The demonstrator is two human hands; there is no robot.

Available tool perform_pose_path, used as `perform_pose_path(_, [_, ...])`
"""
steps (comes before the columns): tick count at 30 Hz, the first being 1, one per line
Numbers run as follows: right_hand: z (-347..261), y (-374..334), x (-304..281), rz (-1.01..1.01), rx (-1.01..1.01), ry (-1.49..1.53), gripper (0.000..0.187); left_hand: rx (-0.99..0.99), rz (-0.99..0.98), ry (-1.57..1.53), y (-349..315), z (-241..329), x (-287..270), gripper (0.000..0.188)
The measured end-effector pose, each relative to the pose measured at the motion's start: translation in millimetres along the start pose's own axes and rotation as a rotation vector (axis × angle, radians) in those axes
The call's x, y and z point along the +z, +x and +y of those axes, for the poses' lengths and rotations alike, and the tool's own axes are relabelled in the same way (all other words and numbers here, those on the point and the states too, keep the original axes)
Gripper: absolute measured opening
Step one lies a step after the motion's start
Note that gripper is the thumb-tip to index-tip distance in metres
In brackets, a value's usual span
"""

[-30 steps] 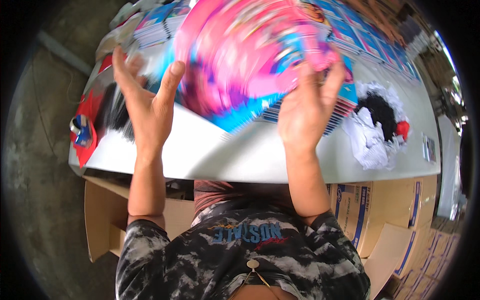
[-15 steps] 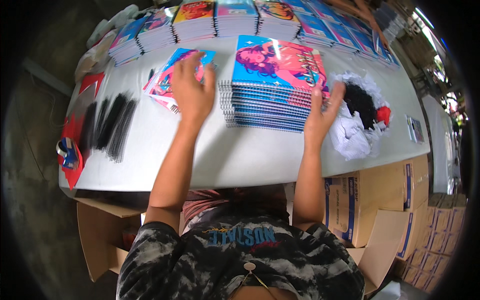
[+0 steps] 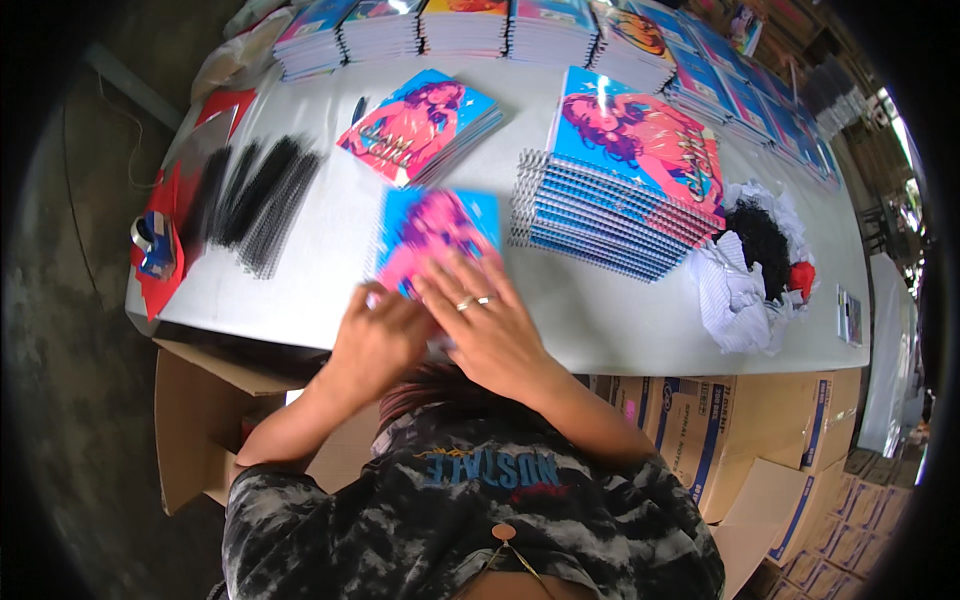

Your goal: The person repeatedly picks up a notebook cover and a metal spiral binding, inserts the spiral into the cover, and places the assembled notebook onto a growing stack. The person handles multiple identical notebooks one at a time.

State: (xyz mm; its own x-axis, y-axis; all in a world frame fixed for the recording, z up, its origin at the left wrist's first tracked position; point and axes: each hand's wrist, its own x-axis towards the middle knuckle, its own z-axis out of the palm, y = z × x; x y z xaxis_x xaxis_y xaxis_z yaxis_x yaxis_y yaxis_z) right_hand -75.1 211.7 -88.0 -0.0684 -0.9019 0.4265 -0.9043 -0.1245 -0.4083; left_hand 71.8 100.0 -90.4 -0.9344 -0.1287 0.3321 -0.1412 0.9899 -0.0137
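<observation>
Centrally, we have the pink-and-blue booklet [image 3: 437, 215] on the table [image 3: 590, 335], left of the spiral-bound stack [image 3: 640, 150]. We lay the right hand [image 3: 492, 330] over its cover, fingers extended; we curl the left hand [image 3: 382, 335] at its lower left corner, grip indeterminable.

The left hand [image 3: 385, 335] curls at the near-left corner of a pink-and-blue notebook [image 3: 435, 225]; the right hand [image 3: 490, 330] lies across it. Black coils [image 3: 265, 200] sit left on the counter [image 3: 620, 325].

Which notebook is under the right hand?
The notebook nearest the front edge of the table; the small pile and taller stack beyond it are untouched.
</observation>
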Motion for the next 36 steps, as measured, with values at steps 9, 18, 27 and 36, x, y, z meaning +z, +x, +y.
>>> perform_pose_path(9, [33, -14, 9, 0.363, 0.385, 0.781, 0.021, -0.565, 0.916, -1.319, -6, -45, -26, 0.108])
perform_pose_path(18, [94, -34, 34, 0.348, 0.362, 1.072, 0.018, -0.75, 0.497, -1.475, 10, -40, 85, 0.029])
perform_pose_path(27, [83, -20, 23, 0.281, 0.29, 0.9, 0.027, -0.686, 0.369, -1.31, 6, -36, 93, 0.037])
perform_pose_path(36, [95, -39, 45, 0.191, 0.299, 0.95, 0.019, -0.897, 0.203, 0.36, -12, -189, 81, 0.041])
